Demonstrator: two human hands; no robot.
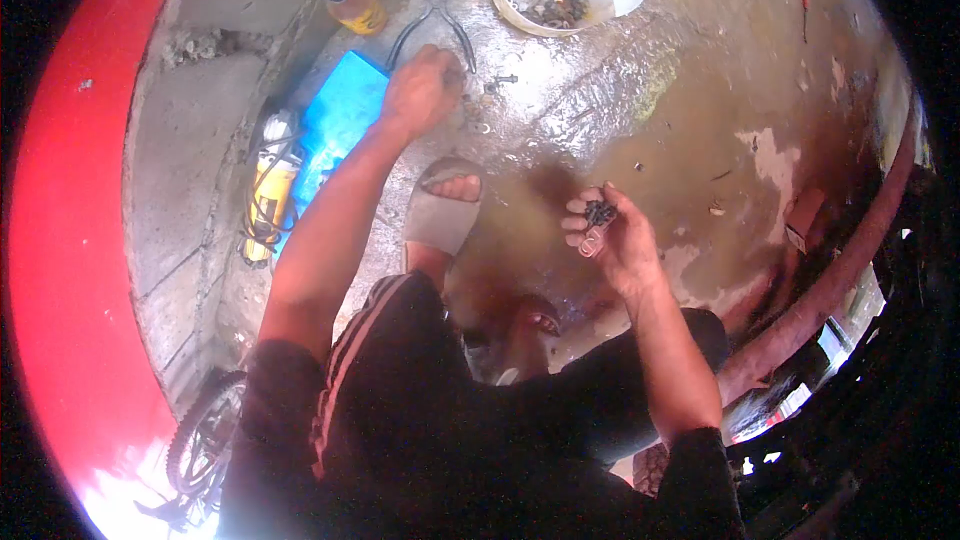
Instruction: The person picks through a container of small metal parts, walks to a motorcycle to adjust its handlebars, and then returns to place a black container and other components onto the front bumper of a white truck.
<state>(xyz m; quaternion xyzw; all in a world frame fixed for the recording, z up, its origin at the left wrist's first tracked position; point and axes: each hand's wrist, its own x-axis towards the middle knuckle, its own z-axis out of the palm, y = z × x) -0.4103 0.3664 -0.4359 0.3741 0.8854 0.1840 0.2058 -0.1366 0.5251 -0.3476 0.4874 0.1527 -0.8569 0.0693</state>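
Observation:
My left hand [425, 90] is low over the wet floor with its fingers curled in, just below the handles of a pair of pliers [437, 12]. Whatever its fingertips hold is hidden. Small metal fittings [500, 83] and a ring [484, 128] lie right of it. My right hand [628, 245], palm up with fingers half curled, holds a cluster of small dark metal parts [600, 212] and pale metal rings [591, 243]. A cut-open white bucket [500, 2] at the top contains many small dark parts.
A blue case [345, 105] is beside my left forearm, with a yellow power tool [268, 202] and its cord next to it. A dark-capped jar [356, 5] stands by the concrete wall. A red-handled screwdriver [805, 10] lies far right. My sandalled foot [443, 210] is between my hands.

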